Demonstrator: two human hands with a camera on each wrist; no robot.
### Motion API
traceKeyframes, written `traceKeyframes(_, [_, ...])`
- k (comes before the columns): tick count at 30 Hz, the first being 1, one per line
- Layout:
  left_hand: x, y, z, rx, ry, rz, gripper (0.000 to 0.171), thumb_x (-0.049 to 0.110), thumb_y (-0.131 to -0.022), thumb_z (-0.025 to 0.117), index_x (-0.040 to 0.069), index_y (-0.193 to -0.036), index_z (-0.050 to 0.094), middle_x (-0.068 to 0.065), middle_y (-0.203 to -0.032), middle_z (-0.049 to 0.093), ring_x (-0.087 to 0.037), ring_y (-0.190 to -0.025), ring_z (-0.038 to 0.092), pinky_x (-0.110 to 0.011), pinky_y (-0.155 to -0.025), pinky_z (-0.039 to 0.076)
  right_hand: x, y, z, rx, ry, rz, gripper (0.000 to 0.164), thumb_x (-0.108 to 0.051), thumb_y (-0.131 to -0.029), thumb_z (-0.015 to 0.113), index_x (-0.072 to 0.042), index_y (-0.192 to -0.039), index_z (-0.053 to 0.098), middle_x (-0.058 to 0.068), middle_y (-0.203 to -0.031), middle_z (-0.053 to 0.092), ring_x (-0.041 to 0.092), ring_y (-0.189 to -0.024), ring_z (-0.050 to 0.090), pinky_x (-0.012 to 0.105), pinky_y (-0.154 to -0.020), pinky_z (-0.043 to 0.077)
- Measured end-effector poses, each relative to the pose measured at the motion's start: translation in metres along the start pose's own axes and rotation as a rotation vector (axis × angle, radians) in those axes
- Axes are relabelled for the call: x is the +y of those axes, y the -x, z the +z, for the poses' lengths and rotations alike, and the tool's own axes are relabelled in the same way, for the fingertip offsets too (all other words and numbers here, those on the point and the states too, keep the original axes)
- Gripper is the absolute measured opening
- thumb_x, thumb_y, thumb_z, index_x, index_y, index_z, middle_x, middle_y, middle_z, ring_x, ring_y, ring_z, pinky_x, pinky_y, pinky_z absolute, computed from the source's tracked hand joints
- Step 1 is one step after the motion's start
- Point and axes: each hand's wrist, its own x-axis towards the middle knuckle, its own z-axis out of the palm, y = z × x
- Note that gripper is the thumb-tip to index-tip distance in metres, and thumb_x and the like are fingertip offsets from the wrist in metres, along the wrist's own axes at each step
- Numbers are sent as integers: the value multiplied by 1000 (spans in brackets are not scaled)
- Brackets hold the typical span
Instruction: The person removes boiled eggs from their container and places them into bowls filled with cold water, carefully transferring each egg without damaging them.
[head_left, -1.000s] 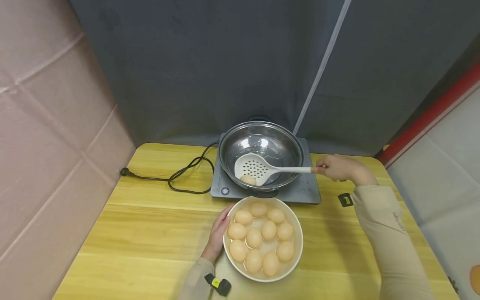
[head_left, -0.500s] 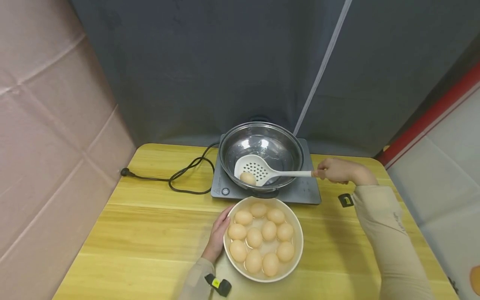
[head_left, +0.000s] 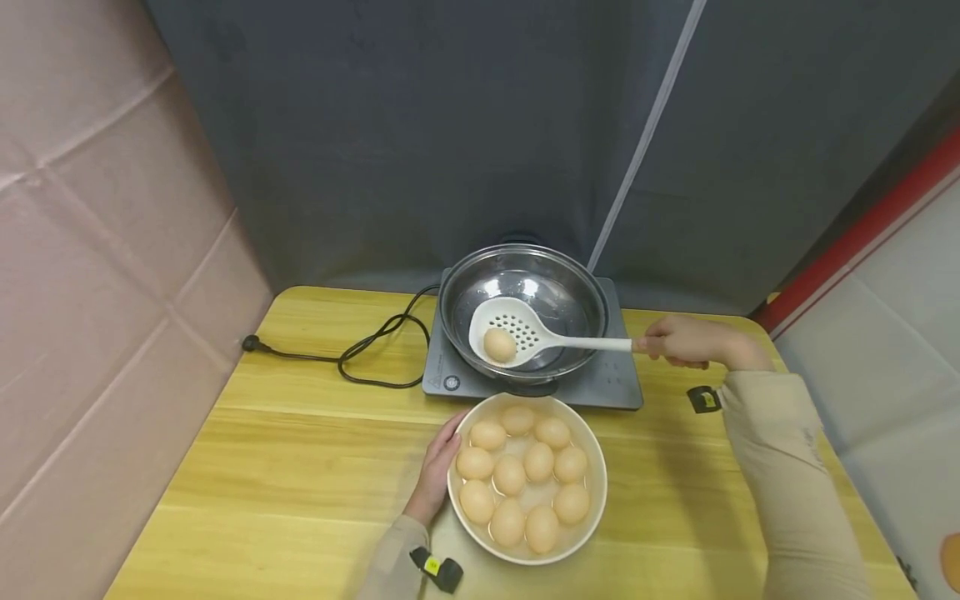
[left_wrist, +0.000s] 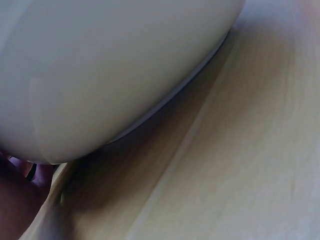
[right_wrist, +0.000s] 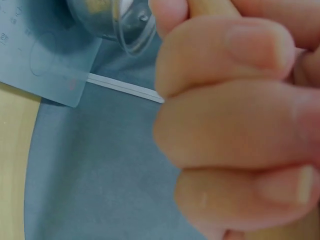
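My right hand (head_left: 693,342) grips the wooden end of a white skimmer (head_left: 525,321), its fingers curled round the handle, as the right wrist view shows up close. The skimmer's perforated head holds one brown egg (head_left: 499,345) and overlaps the inside of a steel pot (head_left: 566,292). In front of the pot stands a cream bowl (head_left: 602,500) with several brown eggs (head_left: 507,522) lying in water. My left hand (head_left: 435,471) holds the bowl's left side, thumb at the rim. In the left wrist view, the bowl's outer wall (left_wrist: 125,65) fills the upper left.
The pot stands on a grey induction cooker (head_left: 607,383). Its black cord (head_left: 375,337) loops leftward across the wooden table (head_left: 300,467) to a plug (head_left: 251,342). A dark curtain (head_left: 390,142) rises behind the table, with pink padded panels (head_left: 112,292) on the left.
The skimmer head has risen and tilted a little, and the egg sits further onto it. My right hand has shifted slightly to the right. The left hand and bowl stay put.
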Motion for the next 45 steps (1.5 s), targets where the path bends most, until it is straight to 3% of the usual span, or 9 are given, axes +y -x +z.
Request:
traceKeyframes(10, [1, -2, 1, 1, -22, -4, 46, 17, -98, 32, -6, -137, 30, -20, -144, 30, -30, -133, 27, -18, -107, 24, -1, 27, -12, 55, 36, 24, 34, -34, -94, 45, -2, -89, 54, -3, -48, 38, 9, -37, 29, 22, -33, 29])
traceKeyframes(18, [2, -3, 2, -5, -37, -24, 45, 17, -98, 31, -4, -138, 30, -18, -144, 29, -30, -134, 26, -25, -111, 21, 3, 66, -14, 114, 33, 38, 38, -38, -94, 45, -1, -94, 54, -3, -47, 34, 8, -37, 26, 26, -34, 33])
traceKeyframes(23, [2, -3, 0, -6, -33, -28, 46, 19, -98, 32, -3, -138, 31, -17, -145, 30, -30, -134, 26, -30, -112, 19, 6, 89, -8, 137, 57, 30, 31, -34, -95, 43, -5, -88, 53, -4, -49, 35, 6, -38, 26, 23, -33, 33])
traceKeyframes(33, [1, -2, -1, -12, 8, -19, 46, 17, -98, 30, -6, -137, 29, -20, -143, 30, -31, -133, 26, -17, -106, 26, 22, 123, 33, 200, 95, -126, 20, -18, -97, 40, -14, -83, 53, -11, -54, 29, -1, -43, 23, 18, -35, 27])
traceKeyframes(40, [2, -1, 0, -2, 14, -23, 45, 16, -98, 30, -6, -137, 29, -18, -144, 30, -30, -133, 26, -30, -112, 21, 27, 135, 68, 279, 156, -184, 22, -16, -95, 45, -22, -75, 50, -17, -56, 25, -4, -46, 19, 15, -37, 25])
traceKeyframes(45, [3, -2, 1, 1, 15, -24, 44, 16, -98, 30, -5, -137, 30, -18, -144, 30, -30, -133, 25, -35, -112, 18, 34, 141, 88, 278, 144, -172, 19, -16, -95, 47, -23, -77, 52, -18, -56, 25, -4, -45, 16, 15, -37, 24])
